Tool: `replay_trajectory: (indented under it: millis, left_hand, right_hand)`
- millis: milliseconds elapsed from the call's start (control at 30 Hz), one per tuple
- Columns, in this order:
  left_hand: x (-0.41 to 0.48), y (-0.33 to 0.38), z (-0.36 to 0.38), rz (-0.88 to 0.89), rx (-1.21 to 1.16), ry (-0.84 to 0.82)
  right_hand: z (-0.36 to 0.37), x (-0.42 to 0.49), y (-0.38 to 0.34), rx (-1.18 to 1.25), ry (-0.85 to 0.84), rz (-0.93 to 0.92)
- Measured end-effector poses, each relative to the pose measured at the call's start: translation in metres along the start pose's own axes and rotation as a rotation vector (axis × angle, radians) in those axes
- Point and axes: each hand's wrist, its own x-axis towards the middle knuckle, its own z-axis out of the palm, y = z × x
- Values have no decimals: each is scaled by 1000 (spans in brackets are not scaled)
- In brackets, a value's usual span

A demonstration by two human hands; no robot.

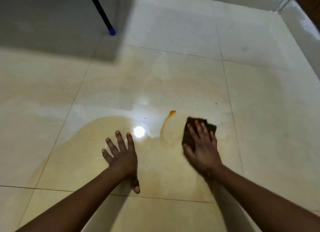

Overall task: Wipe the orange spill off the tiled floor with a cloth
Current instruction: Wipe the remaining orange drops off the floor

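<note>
A thin orange streak of spill curves across the glossy cream tiled floor, with a small bright blob at its far end. Just right of it lies a dark brown cloth, pressed flat under my right hand, whose fingers spread over it. My left hand rests palm down on the floor to the left of the streak, fingers apart, holding nothing. A pale brownish wet patch surrounds both hands.
A black pole with a blue tip stands on the floor at the upper left, beside a grey shaded area. A white skirting wall runs along the upper right. A light reflection glares between the hands.
</note>
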Motion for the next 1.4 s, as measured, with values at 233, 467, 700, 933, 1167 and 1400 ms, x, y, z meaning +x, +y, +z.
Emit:
replay_trajectory:
  millis: [233, 467, 700, 933, 1167, 1400]
  left_hand:
    - [0, -13, 0, 93, -29, 26]
    - [4, -16, 3, 135, -24, 56]
    - [5, -22, 8, 175, -49, 103]
    - [-3, -39, 14, 274, -199, 223]
    - [-46, -174, 22, 116, -328, 450]
    - [-49, -229, 58, -139, -219, 221]
  right_hand:
    - [15, 7, -103, 46, -128, -321]
    - [1, 74, -74, -13, -43, 11]
    - [8, -5, -56, -8, -125, -460]
    - [24, 41, -160, 32, -107, -332]
    - [22, 70, -148, -10, -82, -291]
    - [59, -38, -264, 30, -263, -902]
